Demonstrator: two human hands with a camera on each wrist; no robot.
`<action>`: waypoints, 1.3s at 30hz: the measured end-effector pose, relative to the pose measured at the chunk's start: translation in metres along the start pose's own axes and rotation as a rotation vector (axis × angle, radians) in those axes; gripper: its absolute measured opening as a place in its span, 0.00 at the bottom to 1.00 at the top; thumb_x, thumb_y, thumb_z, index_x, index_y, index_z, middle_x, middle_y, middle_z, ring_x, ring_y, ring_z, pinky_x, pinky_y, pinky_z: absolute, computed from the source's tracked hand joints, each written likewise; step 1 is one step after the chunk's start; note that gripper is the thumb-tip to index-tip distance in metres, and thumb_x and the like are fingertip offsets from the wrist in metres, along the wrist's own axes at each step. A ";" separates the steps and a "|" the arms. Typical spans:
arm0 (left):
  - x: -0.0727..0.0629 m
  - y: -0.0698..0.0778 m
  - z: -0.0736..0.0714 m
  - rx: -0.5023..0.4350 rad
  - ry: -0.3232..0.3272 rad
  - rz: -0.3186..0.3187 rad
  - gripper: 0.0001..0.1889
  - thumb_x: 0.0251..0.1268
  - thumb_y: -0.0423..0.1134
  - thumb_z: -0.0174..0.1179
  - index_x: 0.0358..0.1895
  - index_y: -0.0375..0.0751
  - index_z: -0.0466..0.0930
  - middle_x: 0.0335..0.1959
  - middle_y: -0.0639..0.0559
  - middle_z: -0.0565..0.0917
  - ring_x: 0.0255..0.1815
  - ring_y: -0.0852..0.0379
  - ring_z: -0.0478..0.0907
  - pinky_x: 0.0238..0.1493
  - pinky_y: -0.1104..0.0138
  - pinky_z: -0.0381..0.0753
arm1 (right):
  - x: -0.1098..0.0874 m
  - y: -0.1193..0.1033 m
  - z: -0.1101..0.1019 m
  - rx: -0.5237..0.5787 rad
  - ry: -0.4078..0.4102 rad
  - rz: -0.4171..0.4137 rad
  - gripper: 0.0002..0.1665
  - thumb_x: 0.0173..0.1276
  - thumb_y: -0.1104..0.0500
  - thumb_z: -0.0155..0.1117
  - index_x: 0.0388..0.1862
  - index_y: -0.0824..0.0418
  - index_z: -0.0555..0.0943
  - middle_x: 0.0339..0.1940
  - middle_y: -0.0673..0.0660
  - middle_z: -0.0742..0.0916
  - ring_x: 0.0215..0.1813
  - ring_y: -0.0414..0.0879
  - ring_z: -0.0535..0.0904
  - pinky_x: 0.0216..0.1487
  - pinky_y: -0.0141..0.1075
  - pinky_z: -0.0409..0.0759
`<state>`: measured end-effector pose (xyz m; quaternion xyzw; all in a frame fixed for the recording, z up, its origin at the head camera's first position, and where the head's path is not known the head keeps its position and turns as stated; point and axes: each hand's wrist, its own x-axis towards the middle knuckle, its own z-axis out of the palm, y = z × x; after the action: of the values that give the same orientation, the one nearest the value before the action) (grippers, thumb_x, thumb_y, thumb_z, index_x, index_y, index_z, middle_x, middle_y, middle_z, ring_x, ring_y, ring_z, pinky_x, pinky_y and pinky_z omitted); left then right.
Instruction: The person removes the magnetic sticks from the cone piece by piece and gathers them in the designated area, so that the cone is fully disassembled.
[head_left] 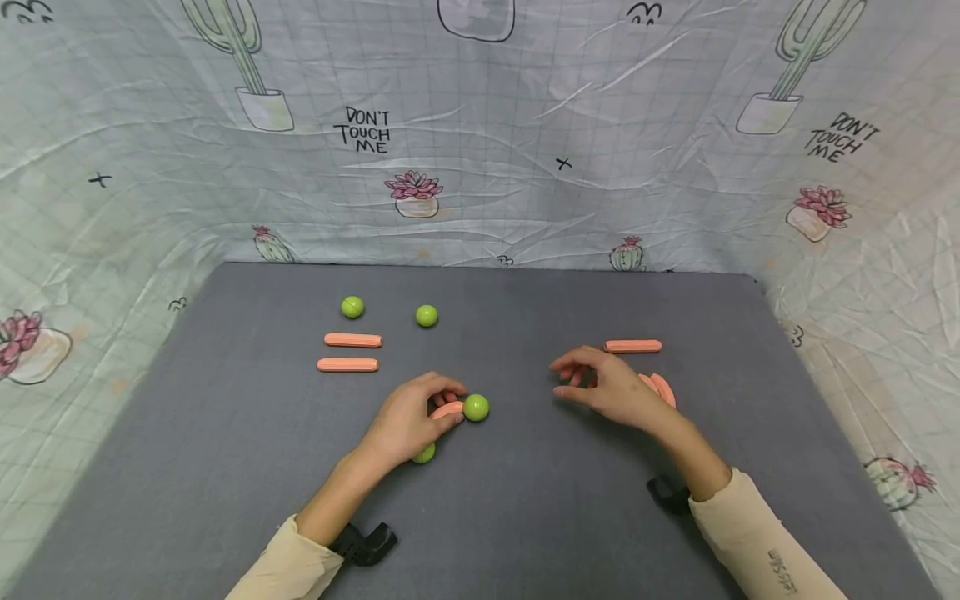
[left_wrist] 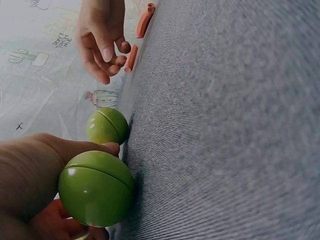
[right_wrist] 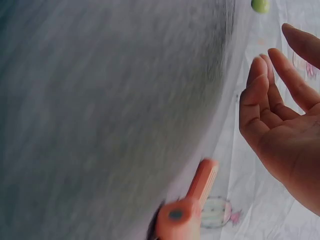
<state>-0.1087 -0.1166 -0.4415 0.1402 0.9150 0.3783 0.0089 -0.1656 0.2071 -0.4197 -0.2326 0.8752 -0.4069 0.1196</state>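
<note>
My left hand [head_left: 405,421] pinches a curved orange piece [head_left: 447,409] between thumb and fingers, low over the grey table. At that piece's far end is a glossy green ball [head_left: 476,407]. Another green ball [head_left: 423,452] shows partly from under the hand; in the left wrist view this nearer ball [left_wrist: 96,189] looms large, with a groove around it. Holding nothing, my right hand [head_left: 611,387] hovers with loosely bent fingers and the thumb apart. Just beyond its wrist lie curved orange pieces [head_left: 663,388], partly covered by the arm. A straight orange stick [head_left: 633,346] lies behind it.
Two straight orange sticks [head_left: 348,365] lie parallel at the left of the grey table [head_left: 510,517]. Behind them sit two more green balls, one at left [head_left: 352,307] and one farther right [head_left: 426,315]. A printed cactus cloth [head_left: 487,150] hangs around the back and sides.
</note>
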 end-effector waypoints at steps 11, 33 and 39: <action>0.000 0.001 0.002 -0.015 -0.002 0.041 0.08 0.63 0.38 0.75 0.44 0.50 0.90 0.38 0.57 0.86 0.35 0.63 0.79 0.40 0.68 0.80 | 0.015 -0.020 0.028 -0.001 -0.086 -0.057 0.17 0.68 0.58 0.75 0.55 0.59 0.86 0.43 0.55 0.86 0.41 0.40 0.80 0.42 0.32 0.80; 0.007 0.001 0.010 -0.086 0.037 0.029 0.10 0.62 0.40 0.76 0.45 0.47 0.90 0.35 0.55 0.89 0.33 0.64 0.80 0.34 0.71 0.78 | 0.027 -0.041 0.055 0.115 -0.222 -0.062 0.18 0.72 0.54 0.72 0.58 0.55 0.84 0.42 0.53 0.89 0.41 0.43 0.85 0.44 0.33 0.83; 0.008 0.002 0.012 -0.090 0.047 0.021 0.10 0.60 0.41 0.77 0.44 0.48 0.90 0.35 0.56 0.88 0.33 0.63 0.81 0.36 0.70 0.79 | 0.028 -0.040 0.055 0.103 -0.235 -0.068 0.19 0.73 0.53 0.72 0.60 0.54 0.84 0.43 0.53 0.90 0.42 0.42 0.86 0.47 0.34 0.84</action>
<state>-0.1142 -0.1050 -0.4474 0.1403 0.8954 0.4224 -0.0100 -0.1553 0.1344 -0.4249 -0.3016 0.8248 -0.4251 0.2192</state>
